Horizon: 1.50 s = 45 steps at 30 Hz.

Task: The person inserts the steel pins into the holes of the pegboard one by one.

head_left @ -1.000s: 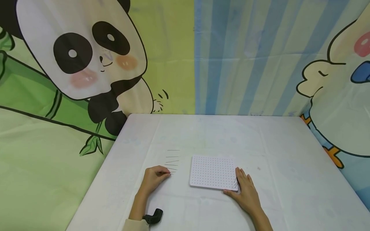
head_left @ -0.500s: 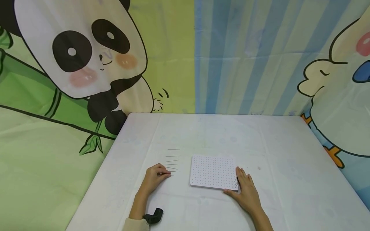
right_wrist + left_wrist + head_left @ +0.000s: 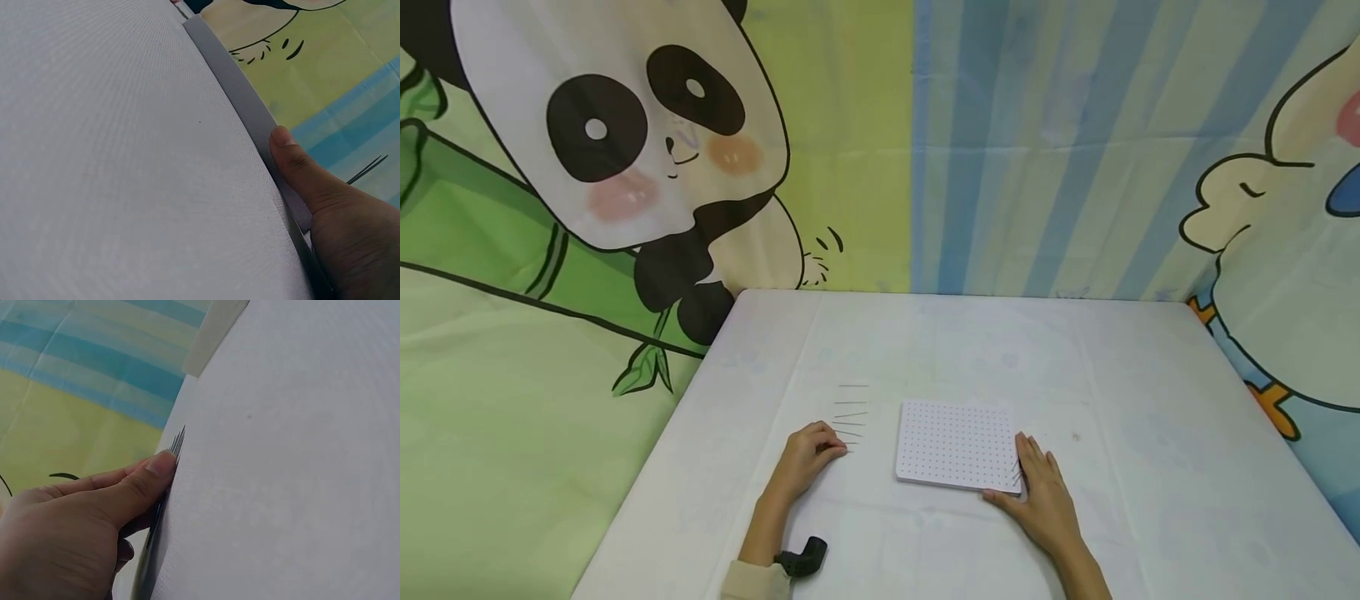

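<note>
My left hand (image 3: 811, 457) is at the near end of a row of thin metal pins (image 3: 852, 414), thumb and forefinger pinching the nearest pin. In the left wrist view, the thumb and forefinger meet over the row, and several pointed pin tips (image 3: 179, 441) show past them. To the right lies a white pegboard (image 3: 957, 446) dotted with small holes. My right hand (image 3: 1047, 504) rests against its near right corner, thumb along the front edge and fingers stretched along the right side. A few pins (image 3: 1017, 477) stand in the board beside those fingers.
A white cloth covers the table (image 3: 1112, 375). Behind it hangs a backdrop (image 3: 842, 150) printed with cartoon animals. A black strap with a mount (image 3: 805, 558) sits on the left wrist.
The head view has shifted slightly. Both hands keep nearly the same places, the left at the nearest pin and the right at the pegboard's corner.
</note>
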Available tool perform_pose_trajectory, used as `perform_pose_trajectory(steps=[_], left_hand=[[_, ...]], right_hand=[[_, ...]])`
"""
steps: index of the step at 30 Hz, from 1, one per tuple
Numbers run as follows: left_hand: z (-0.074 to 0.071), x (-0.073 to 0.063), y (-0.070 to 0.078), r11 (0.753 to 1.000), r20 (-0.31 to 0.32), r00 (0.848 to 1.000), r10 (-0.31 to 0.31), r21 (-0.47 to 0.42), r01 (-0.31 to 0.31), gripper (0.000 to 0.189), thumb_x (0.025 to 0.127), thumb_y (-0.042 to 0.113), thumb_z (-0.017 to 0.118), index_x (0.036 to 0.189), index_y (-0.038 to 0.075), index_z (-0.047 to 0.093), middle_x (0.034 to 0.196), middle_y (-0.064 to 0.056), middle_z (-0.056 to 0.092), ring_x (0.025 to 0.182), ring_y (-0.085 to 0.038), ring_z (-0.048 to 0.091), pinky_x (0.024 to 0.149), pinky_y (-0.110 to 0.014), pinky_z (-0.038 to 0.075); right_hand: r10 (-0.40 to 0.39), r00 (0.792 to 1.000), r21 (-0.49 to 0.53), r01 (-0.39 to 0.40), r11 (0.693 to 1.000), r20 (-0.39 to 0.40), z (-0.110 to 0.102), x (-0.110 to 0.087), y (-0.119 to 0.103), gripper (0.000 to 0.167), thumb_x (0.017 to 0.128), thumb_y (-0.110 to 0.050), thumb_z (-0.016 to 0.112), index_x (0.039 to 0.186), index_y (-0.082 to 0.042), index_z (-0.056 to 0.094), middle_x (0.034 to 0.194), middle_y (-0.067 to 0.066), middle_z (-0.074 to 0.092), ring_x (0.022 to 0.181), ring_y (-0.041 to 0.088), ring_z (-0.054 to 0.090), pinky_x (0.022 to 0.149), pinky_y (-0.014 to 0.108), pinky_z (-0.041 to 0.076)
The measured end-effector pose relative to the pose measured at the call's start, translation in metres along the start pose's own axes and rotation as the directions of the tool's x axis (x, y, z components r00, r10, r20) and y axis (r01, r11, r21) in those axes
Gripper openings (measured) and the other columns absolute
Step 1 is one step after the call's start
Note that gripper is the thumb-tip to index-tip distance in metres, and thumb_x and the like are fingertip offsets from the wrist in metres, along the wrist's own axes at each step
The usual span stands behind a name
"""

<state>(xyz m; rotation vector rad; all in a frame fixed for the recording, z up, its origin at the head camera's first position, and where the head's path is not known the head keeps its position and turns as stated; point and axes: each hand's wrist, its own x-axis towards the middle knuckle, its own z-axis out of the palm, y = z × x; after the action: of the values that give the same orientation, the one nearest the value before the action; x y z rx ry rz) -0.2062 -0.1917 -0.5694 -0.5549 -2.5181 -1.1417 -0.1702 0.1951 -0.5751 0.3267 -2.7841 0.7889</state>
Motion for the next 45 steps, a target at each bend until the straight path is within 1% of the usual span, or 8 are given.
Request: perform_pose_trajectory(steps=[7, 13, 19, 26, 29, 34, 39, 45], left_hand=[[0.002, 0.004, 0.008, 1.000, -0.093, 0.995, 0.020, 0.001, -0.020, 0.008, 0.074, 0.012, 0.076, 0.075, 0.015, 0.069, 0.078, 0.011, 0.061, 0.071, -0.004, 0.056, 0.060, -0.020, 0.046], [0.015, 0.018, 0.033, 0.993, -0.158, 0.987, 0.012, -0.113, -0.030, 0.005, 0.080, 0.013, 0.072, 0.084, 0.016, 0.071, 0.079, 0.009, 0.066, 0.065, -0.005, 0.053, 0.054, -0.019, 0.042], [0.054, 0.033, 0.064, 0.974, -0.145, 0.989, 0.043, -0.216, -0.074, 0.009, 0.085, 0.009, 0.065, 0.092, 0.011, 0.072, 0.081, 0.003, 0.064, 0.066, -0.009, 0.050, 0.053, -0.019, 0.040], [0.102, 0.054, 0.112, 0.932, -0.176, 0.977, 0.117, -0.320, -0.169, 0.008, 0.079, 0.004, 0.070, 0.086, 0.008, 0.071, 0.079, -0.004, 0.068, 0.064, -0.014, 0.059, 0.054, -0.022, 0.047], [0.119, 0.059, 0.128, 0.920, -0.151, 0.979, 0.137, -0.348, -0.182, 0.005, 0.081, 0.008, 0.070, 0.086, 0.008, 0.070, 0.079, -0.002, 0.069, 0.066, -0.007, 0.062, 0.059, -0.017, 0.049], [0.143, 0.063, 0.143, 0.928, -0.089, 0.976, 0.197, -0.304, -0.215, 0.005, 0.083, 0.011, 0.068, 0.087, 0.008, 0.068, 0.082, 0.000, 0.070, 0.074, 0.001, 0.063, 0.064, -0.011, 0.048], [0.160, 0.067, 0.149, 0.934, -0.060, 0.962, 0.267, -0.229, -0.274, 0.005, 0.085, 0.011, 0.066, 0.088, 0.008, 0.067, 0.084, 0.001, 0.070, 0.078, 0.001, 0.063, 0.067, -0.008, 0.046], [0.169, 0.069, 0.151, 0.935, -0.027, 0.957, 0.289, -0.206, -0.288, 0.006, 0.085, 0.012, 0.066, 0.089, 0.008, 0.067, 0.085, 0.000, 0.070, 0.081, 0.001, 0.063, 0.069, -0.007, 0.045]], right_hand=[[-0.004, 1.000, 0.013, 0.004, 1.000, 0.001, -0.001, -0.001, 0.001, 0.109, 0.066, -0.061, 0.071, 0.140, 0.007, 0.028, 0.144, 0.021, 0.029, 0.132, 0.038, 0.026, 0.110, 0.044, 0.007], [-0.005, 1.000, 0.018, 0.006, 1.000, -0.005, 0.001, -0.002, 0.001, 0.109, 0.066, -0.060, 0.071, 0.140, 0.007, 0.028, 0.144, 0.021, 0.029, 0.132, 0.037, 0.026, 0.110, 0.044, 0.008], [-0.008, 1.000, 0.019, 0.008, 1.000, -0.002, 0.002, -0.002, -0.001, 0.109, 0.067, -0.062, 0.070, 0.140, 0.007, 0.028, 0.144, 0.021, 0.029, 0.132, 0.037, 0.026, 0.110, 0.044, 0.008], [-0.016, 1.000, 0.025, 0.017, 1.000, -0.015, 0.002, -0.002, -0.001, 0.108, 0.066, -0.059, 0.072, 0.139, 0.008, 0.029, 0.143, 0.022, 0.032, 0.132, 0.038, 0.026, 0.110, 0.045, 0.010], [-0.024, 1.000, 0.026, 0.025, 0.999, -0.016, 0.002, -0.002, -0.001, 0.107, 0.066, -0.058, 0.073, 0.140, 0.007, 0.029, 0.143, 0.022, 0.032, 0.132, 0.037, 0.026, 0.110, 0.044, 0.010], [-0.039, 0.999, 0.036, 0.040, 0.999, -0.023, 0.001, -0.001, 0.000, 0.106, 0.067, -0.058, 0.072, 0.140, 0.006, 0.029, 0.143, 0.022, 0.032, 0.132, 0.037, 0.026, 0.110, 0.044, 0.009], [-0.056, 0.998, 0.045, 0.058, 0.997, -0.039, 0.000, 0.000, 0.003, 0.104, 0.067, -0.055, 0.074, 0.140, 0.006, 0.031, 0.142, 0.022, 0.034, 0.131, 0.038, 0.027, 0.109, 0.045, 0.011], [-0.052, 0.998, 0.059, 0.054, 0.997, -0.034, -0.001, -0.001, 0.005, 0.103, 0.068, -0.055, 0.073, 0.140, 0.005, 0.030, 0.142, 0.021, 0.034, 0.132, 0.038, 0.027, 0.110, 0.044, 0.010]])
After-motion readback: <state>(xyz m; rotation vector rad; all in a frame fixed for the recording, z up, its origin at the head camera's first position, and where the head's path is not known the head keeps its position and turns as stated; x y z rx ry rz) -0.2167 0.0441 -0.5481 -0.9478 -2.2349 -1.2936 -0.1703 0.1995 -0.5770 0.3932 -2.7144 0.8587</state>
